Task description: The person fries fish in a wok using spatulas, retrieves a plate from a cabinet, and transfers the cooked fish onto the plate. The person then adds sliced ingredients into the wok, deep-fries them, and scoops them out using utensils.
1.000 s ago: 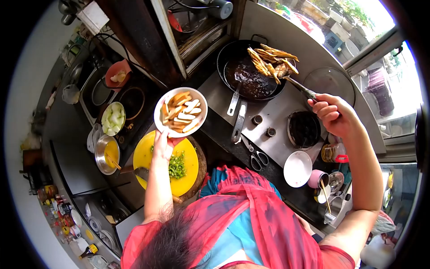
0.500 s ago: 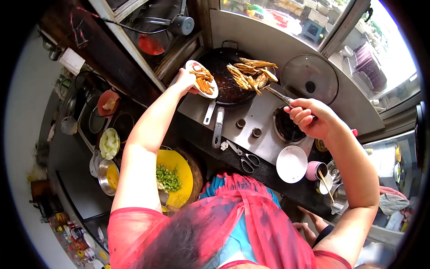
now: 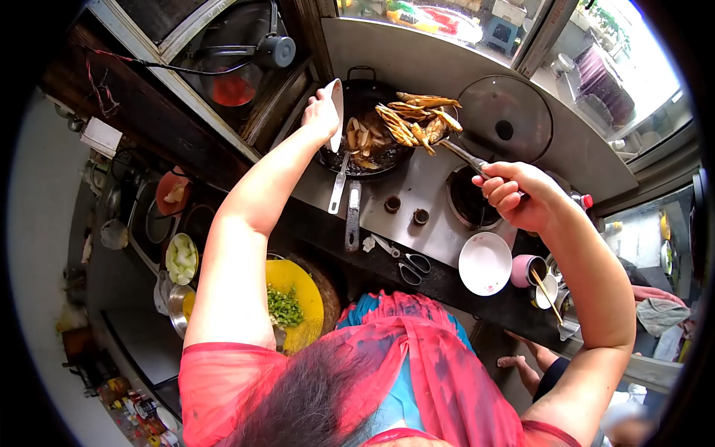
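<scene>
My left hand [image 3: 320, 115] grips a white plate [image 3: 337, 112], tipped nearly on edge over the left side of a black wok [image 3: 372, 97]. Brown sliced pieces [image 3: 361, 140] lie in dark oil in the wok below it. My right hand [image 3: 514, 194] is closed round the handle of a long-handled skimmer [image 3: 463, 154], held over the wok's right rim. Golden fried pieces, perhaps small fish [image 3: 417, 119], are heaped on it and hide most of its head. A spatula with a pale handle [image 3: 338, 192] leans out of the wok's near side.
A glass lid [image 3: 514, 112] leans behind the second burner [image 3: 473, 197]. Scissors [image 3: 410, 267], a white bowl [image 3: 485, 264] and a pink mug [image 3: 527, 271] sit along the counter. A yellow board [image 3: 309, 290] with chopped greens [image 3: 284, 307] is at lower left. Another person's legs [image 3: 529, 369] show lower right.
My left hand has tipped the plate from nearly level to steep, and its brown slices have gone into the wok. My right hand still holds the loaded skimmer in about the same spot.
</scene>
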`<state>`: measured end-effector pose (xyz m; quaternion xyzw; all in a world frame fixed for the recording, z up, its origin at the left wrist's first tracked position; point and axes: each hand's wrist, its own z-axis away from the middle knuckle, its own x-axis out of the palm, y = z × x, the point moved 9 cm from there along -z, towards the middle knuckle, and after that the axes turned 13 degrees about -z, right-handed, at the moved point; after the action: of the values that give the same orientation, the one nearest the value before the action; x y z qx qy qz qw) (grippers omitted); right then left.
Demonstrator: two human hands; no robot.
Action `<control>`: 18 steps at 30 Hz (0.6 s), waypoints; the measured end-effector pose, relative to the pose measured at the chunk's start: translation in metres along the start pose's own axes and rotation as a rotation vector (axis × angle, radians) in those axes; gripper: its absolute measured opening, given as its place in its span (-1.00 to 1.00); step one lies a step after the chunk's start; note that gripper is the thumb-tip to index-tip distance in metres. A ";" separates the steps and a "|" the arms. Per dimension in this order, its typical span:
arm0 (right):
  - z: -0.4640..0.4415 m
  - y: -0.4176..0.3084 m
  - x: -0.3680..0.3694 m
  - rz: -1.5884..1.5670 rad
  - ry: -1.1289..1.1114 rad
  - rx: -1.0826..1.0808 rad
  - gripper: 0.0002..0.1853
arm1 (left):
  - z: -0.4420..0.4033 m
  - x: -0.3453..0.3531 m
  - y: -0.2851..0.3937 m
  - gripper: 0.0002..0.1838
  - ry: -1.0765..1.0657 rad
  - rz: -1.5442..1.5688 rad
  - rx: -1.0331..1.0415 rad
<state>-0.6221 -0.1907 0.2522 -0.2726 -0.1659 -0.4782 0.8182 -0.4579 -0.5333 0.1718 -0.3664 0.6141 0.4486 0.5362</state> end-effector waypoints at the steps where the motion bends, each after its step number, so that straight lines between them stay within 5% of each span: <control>1: 0.000 0.000 -0.001 0.000 -0.001 0.001 -0.84 | 0.002 -0.006 0.004 -0.52 0.028 -0.025 0.030; 5: 0.003 0.002 0.001 0.014 0.014 -0.007 -0.84 | 0.022 -0.030 0.009 -0.59 0.091 -0.086 0.107; 9: 0.005 0.006 0.006 0.032 0.044 -0.006 -0.83 | 0.024 -0.042 -0.027 -0.61 0.285 0.247 0.108; 13: 0.001 0.008 0.008 0.043 -0.018 0.021 -0.84 | 0.003 0.024 -0.103 -0.59 0.201 0.726 0.014; 18: -0.003 0.009 0.009 0.053 -0.045 0.048 -0.83 | 0.047 -0.008 -0.088 -0.54 0.283 0.426 0.062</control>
<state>-0.6096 -0.1949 0.2517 -0.2680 -0.1885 -0.4459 0.8330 -0.3589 -0.5177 0.1644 -0.2711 0.7597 0.4768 0.3492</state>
